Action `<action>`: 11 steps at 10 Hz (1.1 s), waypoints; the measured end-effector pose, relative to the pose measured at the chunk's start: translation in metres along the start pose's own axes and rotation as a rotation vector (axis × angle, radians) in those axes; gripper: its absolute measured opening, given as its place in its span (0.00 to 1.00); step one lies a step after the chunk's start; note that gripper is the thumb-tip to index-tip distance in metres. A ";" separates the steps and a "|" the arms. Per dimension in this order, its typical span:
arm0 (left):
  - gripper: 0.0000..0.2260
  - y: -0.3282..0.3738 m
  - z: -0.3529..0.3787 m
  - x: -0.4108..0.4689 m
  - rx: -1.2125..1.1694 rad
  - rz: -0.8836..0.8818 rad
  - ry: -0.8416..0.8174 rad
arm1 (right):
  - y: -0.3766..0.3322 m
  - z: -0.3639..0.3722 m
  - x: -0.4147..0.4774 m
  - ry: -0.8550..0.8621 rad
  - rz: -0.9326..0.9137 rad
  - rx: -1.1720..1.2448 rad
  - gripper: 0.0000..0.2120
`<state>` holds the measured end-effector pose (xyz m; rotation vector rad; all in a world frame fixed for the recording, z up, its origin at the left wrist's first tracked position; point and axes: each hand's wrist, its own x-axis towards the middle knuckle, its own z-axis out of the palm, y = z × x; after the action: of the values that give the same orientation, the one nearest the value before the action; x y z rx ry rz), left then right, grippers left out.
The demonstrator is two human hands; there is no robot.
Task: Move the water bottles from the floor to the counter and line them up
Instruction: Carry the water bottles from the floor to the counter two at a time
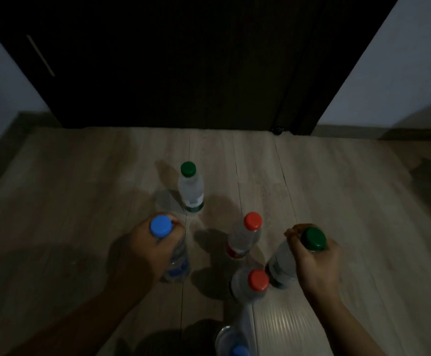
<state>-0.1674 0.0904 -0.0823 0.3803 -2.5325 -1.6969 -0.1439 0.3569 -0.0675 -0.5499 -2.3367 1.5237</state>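
Barely begun: left hand (149,249) clenched round the blue-capped bottle (175,255), right hand (314,258) round a green-capped bottle (286,260), both low over the floor (81,201). Left standing between and beyond: two red-capped bottles (245,237), a far green-capped one (191,187), another blue at the near edge (235,343); no worktop in view

I see a floor (81,191) of pale wood-look planks, matt, with faint grain and thin dark seams. The bottles are clear plastic, slightly glossy: the one under my left hand (142,250) carries a smooth blue cap (160,226), the one under my right hand (317,263) a smooth green cap (313,238). Two red caps (252,220) look equally smooth and matt. The door (173,62) behind is dark and dull, with a pale, metal-looking handle strip (40,55). The walls (399,80) look plain and matt.
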 end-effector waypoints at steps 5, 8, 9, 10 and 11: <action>0.12 0.324 -0.109 -0.026 -0.131 -0.030 -0.104 | -0.324 -0.108 0.012 -0.128 0.000 -0.088 0.05; 0.08 0.574 -0.208 -0.077 -0.091 0.035 -0.137 | -0.566 -0.230 0.003 -0.133 -0.025 0.023 0.06; 0.07 0.652 -0.234 -0.091 -0.112 0.048 -0.101 | -0.640 -0.269 0.004 -0.130 -0.108 0.033 0.04; 0.06 0.729 -0.262 -0.107 -0.194 0.075 -0.060 | -0.712 -0.302 0.006 -0.120 -0.208 0.054 0.04; 0.05 0.792 -0.293 -0.125 -0.259 0.065 -0.036 | -0.772 -0.325 0.004 -0.137 -0.305 0.072 0.06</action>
<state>-0.1210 0.1422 0.7687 0.2482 -2.2787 -1.9888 -0.1215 0.3387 0.7695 -0.0666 -2.3218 1.5323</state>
